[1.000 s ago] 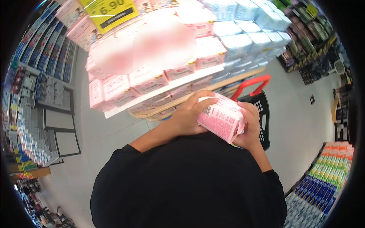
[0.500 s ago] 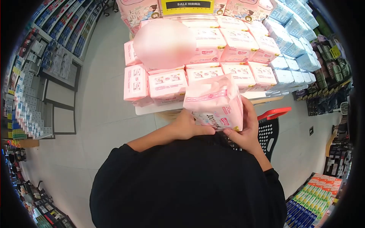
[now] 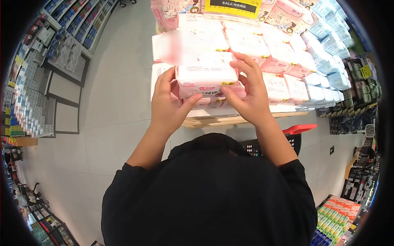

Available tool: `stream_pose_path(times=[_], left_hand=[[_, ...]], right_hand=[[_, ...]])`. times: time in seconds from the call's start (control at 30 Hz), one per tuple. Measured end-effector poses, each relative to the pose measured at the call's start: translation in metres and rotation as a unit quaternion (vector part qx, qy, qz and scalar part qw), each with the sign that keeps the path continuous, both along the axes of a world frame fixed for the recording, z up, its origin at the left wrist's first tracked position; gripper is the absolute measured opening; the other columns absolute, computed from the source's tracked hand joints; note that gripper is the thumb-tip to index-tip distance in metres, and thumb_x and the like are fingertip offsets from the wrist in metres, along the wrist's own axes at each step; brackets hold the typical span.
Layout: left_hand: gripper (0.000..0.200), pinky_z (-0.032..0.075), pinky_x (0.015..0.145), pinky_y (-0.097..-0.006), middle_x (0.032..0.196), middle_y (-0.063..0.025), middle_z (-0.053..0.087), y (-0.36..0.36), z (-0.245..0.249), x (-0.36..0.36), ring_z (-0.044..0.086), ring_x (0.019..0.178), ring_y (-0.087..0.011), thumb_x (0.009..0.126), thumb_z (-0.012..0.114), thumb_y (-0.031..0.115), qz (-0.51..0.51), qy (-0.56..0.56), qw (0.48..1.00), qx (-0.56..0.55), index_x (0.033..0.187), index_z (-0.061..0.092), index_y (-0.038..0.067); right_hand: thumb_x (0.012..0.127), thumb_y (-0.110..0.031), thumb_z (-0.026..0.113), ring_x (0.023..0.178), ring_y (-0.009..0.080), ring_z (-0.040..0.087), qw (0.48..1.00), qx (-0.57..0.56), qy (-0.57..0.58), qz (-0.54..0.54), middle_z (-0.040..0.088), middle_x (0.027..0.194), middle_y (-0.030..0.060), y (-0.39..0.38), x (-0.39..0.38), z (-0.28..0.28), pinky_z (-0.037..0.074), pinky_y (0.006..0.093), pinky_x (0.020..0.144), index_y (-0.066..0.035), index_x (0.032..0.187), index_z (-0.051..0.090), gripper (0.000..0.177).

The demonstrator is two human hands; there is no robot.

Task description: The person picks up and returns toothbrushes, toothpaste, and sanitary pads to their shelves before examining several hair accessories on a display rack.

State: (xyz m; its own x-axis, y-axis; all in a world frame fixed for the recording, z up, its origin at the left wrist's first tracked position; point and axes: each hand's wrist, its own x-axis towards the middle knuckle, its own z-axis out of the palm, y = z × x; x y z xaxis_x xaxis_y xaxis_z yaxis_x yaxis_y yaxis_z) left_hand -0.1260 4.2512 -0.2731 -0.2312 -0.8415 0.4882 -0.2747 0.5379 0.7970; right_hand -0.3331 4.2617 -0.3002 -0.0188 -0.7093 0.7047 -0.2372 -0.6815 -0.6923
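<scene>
A pink and white pack of sanitary pads, printed "245" on its front, is between my two hands over the front row of the display. My left hand grips its left end, thumb at the lower front edge. On the other end, my right hand has its thumb on the front and its fingers around the upper right corner. Behind and beside it stand stacks of similar pink packs. The held pack covers part of the row below, and a blurred patch veils some packs at the left.
A yellow sale sign tops the display, with light blue packs at its right. The wooden edge of the stand faces me. A black basket with a red handle is at my right. Shelves line both sides.
Both hands have moved forward and left with the pack, from near my body to over the front row. The pack has turned so its printed front faces me. The view has shifted slightly.
</scene>
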Motion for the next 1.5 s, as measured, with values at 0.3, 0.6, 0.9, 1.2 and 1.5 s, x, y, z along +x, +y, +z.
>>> stream_pose_path(times=[0.3, 0.6, 0.9, 1.2, 1.5], left_hand=[[0.082, 0.046, 0.087, -0.0425, 0.126, -0.0161, 0.039, 0.011, 0.009, -0.001, 0.054, 0.099, -0.0308, 0.072, 0.077, 0.020, 0.121, -0.155, 0.961, -0.195, 0.134, 0.030, -0.002], [0.031, 0.042, 0.063, -0.0350, 0.079, -0.0078, 0.057, 0.028, 0.009, -0.050, 0.055, 0.068, -0.0225, 0.071, 0.067, 0.005, -0.338, 0.042, 0.891, -0.299, 0.099, 0.054, 0.003], [0.017, 0.044, 0.060, -0.0324, 0.075, -0.0075, 0.061, 0.075, -0.046, -0.212, 0.059, 0.067, -0.0227, 0.070, 0.068, 0.003, -0.470, -0.130, 0.867, -0.106, 0.086, 0.063, 0.003], [0.053, 0.047, 0.080, -0.0409, 0.110, -0.0181, 0.058, 0.080, -0.178, -0.438, 0.058, 0.096, -0.0347, 0.078, 0.070, 0.025, -0.357, -0.298, 0.869, -0.171, 0.121, 0.051, 0.001], [0.035, 0.046, 0.077, -0.0415, 0.097, -0.0211, 0.062, 0.077, -0.247, -0.491, 0.061, 0.089, -0.0357, 0.094, 0.050, 0.027, -0.284, -0.515, 0.808, -0.036, 0.122, 0.050, 0.007]], right_hand=[[0.071, -0.004, 0.070, 0.115, 0.0289, 0.049, 0.997, -0.022, -0.004, -0.080, 0.040, 0.135, 0.0190, 0.025, -0.005, -0.005, 0.048, 0.0358, 0.088, -0.003, 0.122, 0.050, 0.055], [0.079, -0.001, 0.063, 0.083, 0.0180, 0.057, 0.959, 0.155, -0.121, -0.206, 0.061, 0.090, 0.0095, 0.130, -0.055, -0.135, 0.046, 0.0289, 0.078, 0.000, 0.107, 0.055, 0.030], [0.080, -0.018, 0.066, 0.074, 0.0226, 0.061, 0.813, 0.471, -0.113, -0.323, 0.063, 0.081, 0.0097, 0.281, -0.082, -0.285, 0.049, 0.0333, 0.070, -0.004, 0.096, 0.059, 0.023], [0.082, -0.026, 0.066, 0.075, 0.0221, 0.063, 0.672, 0.629, -0.213, -0.326, 0.064, 0.080, 0.0119, 0.385, -0.109, -0.413, 0.049, 0.0330, 0.070, -0.001, 0.094, 0.061, 0.029], [0.076, -0.018, 0.057, 0.100, 0.0369, 0.057, 0.684, 0.697, -0.085, -0.199, 0.058, 0.104, 0.0203, 0.407, -0.150, -0.508, 0.047, 0.0450, 0.085, -0.002, 0.099, 0.059, 0.028]])
